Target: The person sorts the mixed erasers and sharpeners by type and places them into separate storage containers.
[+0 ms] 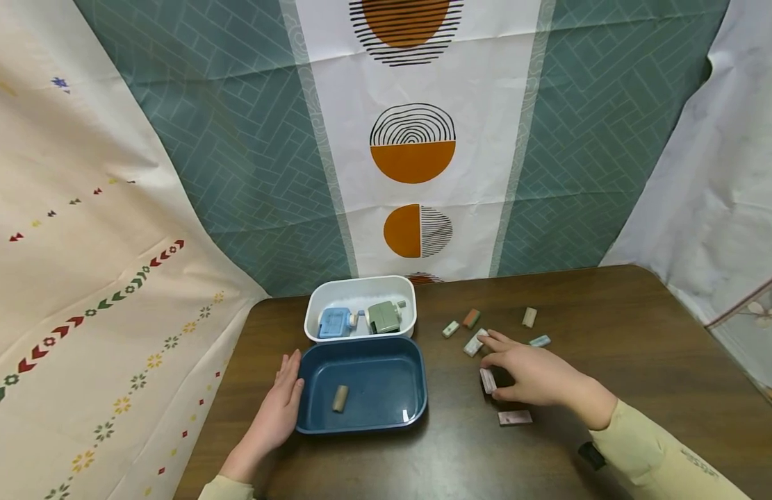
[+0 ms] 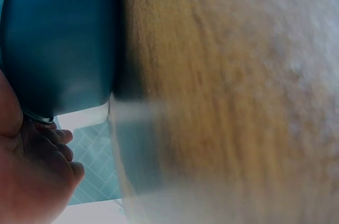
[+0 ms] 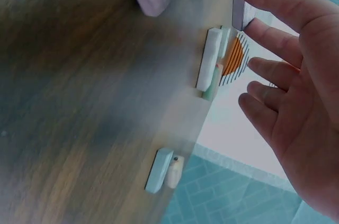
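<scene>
At the left side of a dark blue tray [image 1: 386,419], my left hand [image 1: 281,401] rests with straight fingers along its rim. Inside the tray lies a small tan block [image 1: 340,398]. My right hand [image 1: 536,371] pinches a small pale lilac block [image 3: 242,8] between thumb and forefinger, close over the table. A pink block [image 1: 514,417] lies just in front of that hand. Beyond its fingertips are a white block [image 1: 475,343], a pale green block [image 1: 450,329] and a red-brown and green block [image 1: 471,319].
Behind the tray stands a white bin [image 1: 317,312] holding a blue bottle-like item [image 1: 334,323] and a green one [image 1: 383,317]. A light blue block [image 1: 539,341] and a beige block [image 1: 529,317] lie farther right on the brown table [image 1: 636,333]. Patterned cloth hangs behind.
</scene>
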The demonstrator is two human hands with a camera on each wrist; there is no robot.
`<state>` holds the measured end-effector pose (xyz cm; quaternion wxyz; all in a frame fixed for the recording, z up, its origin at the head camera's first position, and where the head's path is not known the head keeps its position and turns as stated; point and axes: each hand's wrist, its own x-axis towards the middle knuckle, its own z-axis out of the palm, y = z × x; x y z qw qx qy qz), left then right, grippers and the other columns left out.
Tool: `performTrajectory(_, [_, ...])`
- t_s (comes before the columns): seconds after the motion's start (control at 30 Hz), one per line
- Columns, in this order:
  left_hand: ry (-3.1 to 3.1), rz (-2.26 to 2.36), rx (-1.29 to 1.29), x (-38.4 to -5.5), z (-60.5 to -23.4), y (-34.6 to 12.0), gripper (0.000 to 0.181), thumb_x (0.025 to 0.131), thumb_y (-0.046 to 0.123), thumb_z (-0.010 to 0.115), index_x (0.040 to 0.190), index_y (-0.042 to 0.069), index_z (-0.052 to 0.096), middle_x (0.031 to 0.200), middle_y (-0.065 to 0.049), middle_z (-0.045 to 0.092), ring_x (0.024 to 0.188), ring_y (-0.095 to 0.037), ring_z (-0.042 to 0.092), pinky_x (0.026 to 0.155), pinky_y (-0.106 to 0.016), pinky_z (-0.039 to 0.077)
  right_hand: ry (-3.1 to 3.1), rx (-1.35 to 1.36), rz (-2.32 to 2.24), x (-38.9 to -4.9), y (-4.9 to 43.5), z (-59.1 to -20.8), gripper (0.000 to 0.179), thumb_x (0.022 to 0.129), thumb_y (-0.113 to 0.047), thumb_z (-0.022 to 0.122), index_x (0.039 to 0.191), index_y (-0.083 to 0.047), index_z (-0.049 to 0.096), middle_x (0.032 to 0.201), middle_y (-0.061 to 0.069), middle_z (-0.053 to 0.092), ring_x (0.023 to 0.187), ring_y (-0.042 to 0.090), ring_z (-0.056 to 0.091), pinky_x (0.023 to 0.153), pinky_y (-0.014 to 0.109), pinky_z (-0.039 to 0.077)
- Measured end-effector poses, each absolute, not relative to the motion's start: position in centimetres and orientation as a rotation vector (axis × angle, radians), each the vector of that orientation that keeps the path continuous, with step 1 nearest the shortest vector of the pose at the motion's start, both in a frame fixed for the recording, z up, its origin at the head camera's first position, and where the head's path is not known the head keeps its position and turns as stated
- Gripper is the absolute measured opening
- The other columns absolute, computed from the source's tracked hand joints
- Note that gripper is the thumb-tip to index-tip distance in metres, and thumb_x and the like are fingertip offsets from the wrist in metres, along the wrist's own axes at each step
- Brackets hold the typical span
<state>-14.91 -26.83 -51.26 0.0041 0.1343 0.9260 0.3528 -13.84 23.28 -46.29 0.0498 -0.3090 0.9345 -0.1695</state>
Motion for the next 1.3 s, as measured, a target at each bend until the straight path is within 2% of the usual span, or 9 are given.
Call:
performTrajectory(0.33, [2.903, 1.106, 0.406, -14.9, -51.3, -26.7, 0.056, 0.116, 0.010, 0.043, 0.165, -0.010, 0.023, 0.173, -0.029, 0.022, 0.161, -0.049, 0.009, 0.124, -0.069, 0.014, 2.910, -0.890, -0.584, -14.2, 21.5, -46.3, 0.038, 0.089, -0.031, 0.087, 0.122, -0.016, 0.075, 0.168, 0.019, 0.041, 0.156, 0.041, 0.034, 0.085, 0.040, 0.060])
performTrajectory(0.47, [2.903, 1.101, 0.403, -15.0, -51.2, -26.7, 0.056, 0.116, 0.011, 0.042, 0.165, -0.010, 0.023, 0.173, -0.028, 0.022, 0.161, -0.048, 0.009, 0.125, -0.068, 0.014, 2.928, -0.870, -0.651, -14.4, 20.3, -46.4, 0.037, 0.086, -0.033, 0.088, 0.115, -0.019, 0.071, 0.169, 0.017, 0.039, 0.157, 0.038, 0.034, 0.068, 0.030, 0.055])
performTrajectory(0.53, [2.903, 1.098, 0.405, -15.0, -51.2, -26.6, 0.056, 0.116, 0.010, 0.042, 0.165, -0.010, 0.023, 0.173, -0.028, 0.022, 0.161, -0.048, 0.008, 0.125, -0.068, 0.014, 2.941, -0.867, -0.672, -14.5, 19.6, -46.4, 0.036, 0.085, -0.034, 0.088, 0.113, -0.020, 0.069, 0.169, 0.017, 0.039, 0.157, 0.037, 0.035, 0.064, 0.028, 0.052])
performTrajectory(0.57, [2.903, 1.094, 0.403, -15.0, -51.2, -26.6, 0.056, 0.116, 0.010, 0.042, 0.165, -0.009, 0.023, 0.173, -0.028, 0.022, 0.161, -0.048, 0.008, 0.125, -0.068, 0.014, 2.949, -0.868, -0.677, -14.6, 19.3, -46.4, 0.036, 0.085, -0.034, 0.088, 0.113, -0.021, 0.068, 0.169, 0.016, 0.039, 0.157, 0.036, 0.035, 0.066, 0.030, 0.054])
performTrajectory(0.67, [2.914, 1.067, 0.400, -15.0, -51.0, -26.5, 0.057, 0.116, 0.010, 0.043, 0.166, -0.009, 0.023, 0.174, -0.027, 0.020, 0.162, -0.048, 0.007, 0.125, -0.069, 0.013, 2.971, -0.867, -0.671, -14.7, 18.3, -46.4, 0.037, 0.086, -0.037, 0.087, 0.113, -0.021, 0.068, 0.170, 0.016, 0.038, 0.157, 0.035, 0.035, 0.084, 0.041, 0.060])
performTrajectory(0.77, [2.933, 1.022, 0.401, -14.9, -50.8, -26.4, 0.057, 0.116, 0.011, 0.043, 0.166, -0.009, 0.024, 0.175, -0.027, 0.018, 0.161, -0.048, 0.006, 0.125, -0.069, 0.012, 2.974, -0.855, -0.689, -14.7, 17.2, -46.3, 0.038, 0.087, -0.039, 0.087, 0.116, -0.021, 0.069, 0.170, 0.015, 0.037, 0.159, 0.034, 0.032, 0.097, 0.052, 0.058])
performTrajectory(1.03, [2.959, 0.991, 0.412, -14.7, -50.7, -26.4, 0.057, 0.114, 0.007, 0.044, 0.165, -0.010, 0.025, 0.174, -0.028, 0.017, 0.161, -0.050, 0.007, 0.124, -0.071, 0.012, 2.941, -0.858, -0.812, -14.6, 14.0, -45.6, 0.039, 0.088, -0.039, 0.087, 0.118, -0.020, 0.070, 0.171, 0.014, 0.036, 0.161, 0.034, 0.027, 0.092, 0.047, 0.060])
performTrajectory(1.23, [2.954, 1.010, 0.406, -14.7, -50.8, -26.4, 0.056, 0.114, 0.007, 0.044, 0.165, -0.010, 0.025, 0.174, -0.029, 0.019, 0.161, -0.050, 0.007, 0.125, -0.070, 0.012, 2.896, -0.915, -0.831, -14.9, 11.6, -45.1, 0.038, 0.090, -0.040, 0.086, 0.118, -0.021, 0.071, 0.173, 0.014, 0.032, 0.162, 0.031, 0.022, 0.075, 0.035, 0.060])
performTrajectory(1.3, [2.950, 1.016, 0.402, -14.7, -50.8, -26.4, 0.056, 0.114, 0.007, 0.044, 0.165, -0.010, 0.025, 0.174, -0.028, 0.018, 0.161, -0.049, 0.006, 0.125, -0.070, 0.012, 2.894, -0.932, -0.823, -15.0, 10.9, -45.0, 0.038, 0.090, -0.040, 0.086, 0.118, -0.020, 0.071, 0.174, 0.013, 0.031, 0.163, 0.032, 0.021, 0.076, 0.036, 0.060])
